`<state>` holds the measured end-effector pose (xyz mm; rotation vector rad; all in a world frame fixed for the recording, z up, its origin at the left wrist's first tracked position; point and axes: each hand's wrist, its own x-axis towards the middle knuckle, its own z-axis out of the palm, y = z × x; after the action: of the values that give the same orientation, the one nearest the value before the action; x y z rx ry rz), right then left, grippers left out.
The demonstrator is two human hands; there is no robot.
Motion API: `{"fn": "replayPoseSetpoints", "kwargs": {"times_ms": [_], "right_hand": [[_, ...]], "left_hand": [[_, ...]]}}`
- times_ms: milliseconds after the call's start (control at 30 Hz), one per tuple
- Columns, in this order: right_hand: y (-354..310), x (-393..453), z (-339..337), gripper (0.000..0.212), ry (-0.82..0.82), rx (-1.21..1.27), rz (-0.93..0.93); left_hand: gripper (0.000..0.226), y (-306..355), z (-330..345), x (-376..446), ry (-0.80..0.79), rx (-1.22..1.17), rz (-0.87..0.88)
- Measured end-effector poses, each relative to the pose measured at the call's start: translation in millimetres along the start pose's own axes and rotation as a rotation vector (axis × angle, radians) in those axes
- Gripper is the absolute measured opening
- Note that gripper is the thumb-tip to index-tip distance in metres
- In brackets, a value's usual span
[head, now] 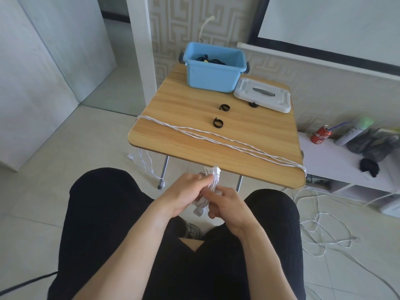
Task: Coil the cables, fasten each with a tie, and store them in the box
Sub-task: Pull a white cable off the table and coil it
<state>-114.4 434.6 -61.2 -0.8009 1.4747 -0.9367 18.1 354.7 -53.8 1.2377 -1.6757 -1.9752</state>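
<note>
A coiled white cable [213, 180] sits between both hands, in front of the near edge of the wooden table [194, 100]. My left hand [186, 191] grips the bundle from the left. My right hand [225, 204] pinches it from the right. More white cables [216, 139] lie stretched across the table and hang off both sides. Three black ties rest on the table: one [218, 123] in the middle, one [224, 107] behind it, one [253, 104] by the lid. The blue box [211, 80] stands at the far edge with dark cables inside.
The box's white lid [263, 95] lies to the right of it. Loose white cable [320, 230] is tangled on the floor at the right. A low white shelf [337, 161] holds a red can [321, 135] and bottles. My legs in black fill the foreground.
</note>
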Motion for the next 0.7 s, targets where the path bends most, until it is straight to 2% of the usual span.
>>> {"fn": "replayPoseSetpoints", "kwargs": {"times_ms": [67,200,267,333,433,567,700], "right_hand": [[1,3,-3,0.038,0.079,0.041,0.045],[1,4,-6,0.040,0.149,0.267,0.123],[-3,3,-4,0.045,0.170,0.399,0.140],[-5,2,-4,0.042,0.180,0.540,0.153],[-8,0,-7,0.036,0.167,0.673,0.182],[-9,1,-8,0.027,0.142,0.642,0.187],[-10,0,-7,0.027,0.134,0.417,0.143]], "left_hand": [[0.075,0,-8,2,0.024,0.224,0.031],[0.032,4,-1,-5,0.000,0.524,0.174],[0.019,2,9,-7,0.049,0.553,0.286],[0.025,-4,19,-4,0.120,0.516,0.366],[0.028,-7,24,1,0.256,0.464,0.391],[0.023,-16,16,8,0.345,0.458,0.355],[0.023,-22,16,9,0.381,0.467,0.383]]}}
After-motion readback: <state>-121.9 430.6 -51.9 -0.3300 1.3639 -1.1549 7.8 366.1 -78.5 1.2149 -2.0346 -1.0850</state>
